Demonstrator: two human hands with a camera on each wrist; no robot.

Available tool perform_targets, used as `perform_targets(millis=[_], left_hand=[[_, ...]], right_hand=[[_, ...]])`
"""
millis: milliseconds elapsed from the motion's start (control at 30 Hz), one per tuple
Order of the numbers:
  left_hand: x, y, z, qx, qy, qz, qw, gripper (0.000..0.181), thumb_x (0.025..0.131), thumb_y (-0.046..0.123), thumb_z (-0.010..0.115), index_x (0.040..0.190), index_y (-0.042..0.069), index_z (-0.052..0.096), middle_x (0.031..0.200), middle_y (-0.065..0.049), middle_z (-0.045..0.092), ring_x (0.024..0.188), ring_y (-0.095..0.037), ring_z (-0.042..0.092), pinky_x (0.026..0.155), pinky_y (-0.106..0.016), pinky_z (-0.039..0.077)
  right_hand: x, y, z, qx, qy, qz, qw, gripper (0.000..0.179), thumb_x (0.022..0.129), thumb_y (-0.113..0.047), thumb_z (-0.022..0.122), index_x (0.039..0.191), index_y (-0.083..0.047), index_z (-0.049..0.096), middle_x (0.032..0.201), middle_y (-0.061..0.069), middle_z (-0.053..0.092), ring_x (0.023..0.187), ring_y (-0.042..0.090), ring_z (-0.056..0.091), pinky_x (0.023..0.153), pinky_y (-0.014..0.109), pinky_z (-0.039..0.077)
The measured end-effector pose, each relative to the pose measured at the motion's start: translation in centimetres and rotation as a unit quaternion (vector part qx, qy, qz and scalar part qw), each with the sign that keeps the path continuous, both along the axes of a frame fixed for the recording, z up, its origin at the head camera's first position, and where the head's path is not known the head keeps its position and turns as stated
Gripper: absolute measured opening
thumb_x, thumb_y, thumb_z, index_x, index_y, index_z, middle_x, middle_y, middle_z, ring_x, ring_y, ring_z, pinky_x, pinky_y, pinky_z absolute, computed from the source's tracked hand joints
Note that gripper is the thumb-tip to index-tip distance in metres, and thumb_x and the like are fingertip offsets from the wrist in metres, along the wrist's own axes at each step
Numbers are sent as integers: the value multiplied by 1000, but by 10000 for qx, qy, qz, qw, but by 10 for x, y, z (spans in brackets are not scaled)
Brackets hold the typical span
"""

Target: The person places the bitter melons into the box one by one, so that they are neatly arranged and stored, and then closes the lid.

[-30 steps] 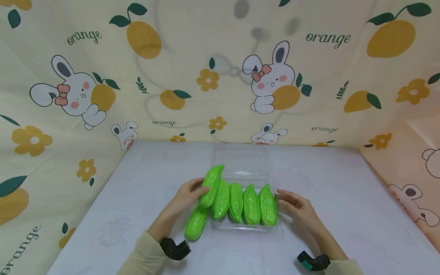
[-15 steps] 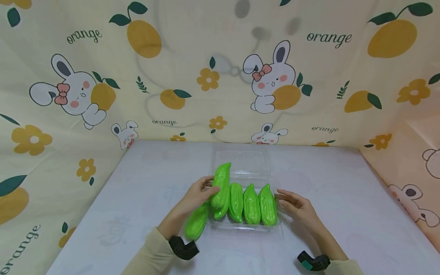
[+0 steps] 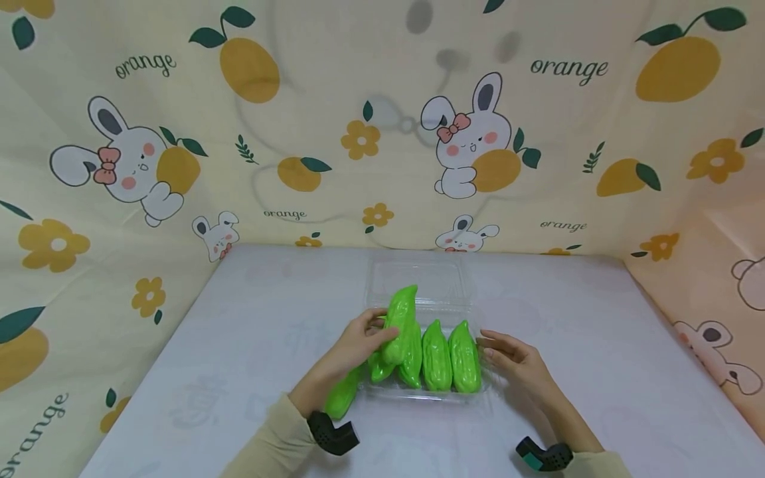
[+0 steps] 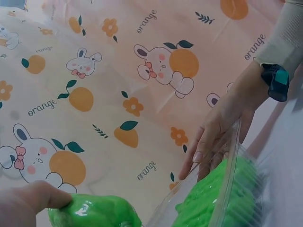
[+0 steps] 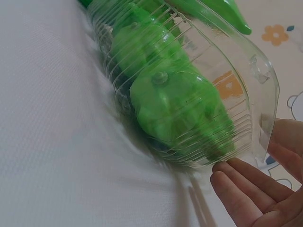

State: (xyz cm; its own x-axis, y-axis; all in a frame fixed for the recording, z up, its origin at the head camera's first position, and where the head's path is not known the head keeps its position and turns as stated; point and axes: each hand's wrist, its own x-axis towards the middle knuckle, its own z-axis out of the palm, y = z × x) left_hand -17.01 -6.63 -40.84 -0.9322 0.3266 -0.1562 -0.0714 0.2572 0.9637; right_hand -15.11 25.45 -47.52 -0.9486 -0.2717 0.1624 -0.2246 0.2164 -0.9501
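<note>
My left hand (image 3: 361,342) grips a glossy green toy bitter melon (image 3: 402,322), thumb across its near side and pointed tip up. This melon is held over the left part of a clear plastic box (image 3: 424,396), overlapping the melons there. Inside the box other green bitter melons (image 3: 465,358) lie side by side. One more bitter melon (image 3: 342,397) lies left of the box, partly hidden by the left wrist. My right hand (image 3: 515,355) is at the box's right side; its loosely extended fingertips (image 5: 220,168) are right at the ribbed wall in the right wrist view.
The box's clear lid (image 3: 418,275) lies folded back behind it. A white cloth (image 3: 239,372) covers the table. Printed curtains (image 3: 335,86) with rabbits and oranges stand at the back and sides. Each wrist wears a black camera (image 3: 331,433).
The left hand has moved right with its bitter melon, from the box's left edge to above the melons inside. The right hand stays at the box's side.
</note>
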Motion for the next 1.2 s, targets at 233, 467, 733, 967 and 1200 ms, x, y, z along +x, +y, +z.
perform_targets(millis=[233,467,733,967,1200], left_hand=[[-2,7,-3,154,-39,-105,9998,63,94,33,60,145,4,36,138,-22,50,124,-34,56,95,-37,55],[-1,17,-1,247,-57,-197,9995,63,94,32,61,145,3,36,136,-23,51,125,-36,55,98,-40,53],[1,26,-2,224,-46,-301,9993,63,94,31,60,145,3,35,135,-23,53,125,-35,55,104,-45,49],[4,37,-3,260,-22,-289,9992,61,92,26,63,142,-1,39,131,-23,54,122,-36,58,99,-41,52],[3,45,-7,99,20,-211,9997,60,91,28,66,141,3,43,125,-18,56,116,-31,62,90,-35,56]], right_hand=[[0,0,0,-40,8,12,10000,43,97,-6,54,133,14,43,114,-26,66,103,-11,63,81,12,54],[0,-1,1,-78,-18,-20,10000,44,97,-6,55,133,15,43,113,-26,66,103,-10,63,82,12,54],[0,0,0,-36,11,-2,10000,44,96,-6,55,133,15,43,113,-26,65,103,-11,62,82,10,53],[1,0,1,0,51,-6,10000,43,96,-5,54,133,15,43,113,-26,65,103,-11,62,82,10,53],[0,0,0,-35,-18,-9,10000,44,96,-6,55,134,14,44,113,-26,66,103,-11,62,82,11,53]])
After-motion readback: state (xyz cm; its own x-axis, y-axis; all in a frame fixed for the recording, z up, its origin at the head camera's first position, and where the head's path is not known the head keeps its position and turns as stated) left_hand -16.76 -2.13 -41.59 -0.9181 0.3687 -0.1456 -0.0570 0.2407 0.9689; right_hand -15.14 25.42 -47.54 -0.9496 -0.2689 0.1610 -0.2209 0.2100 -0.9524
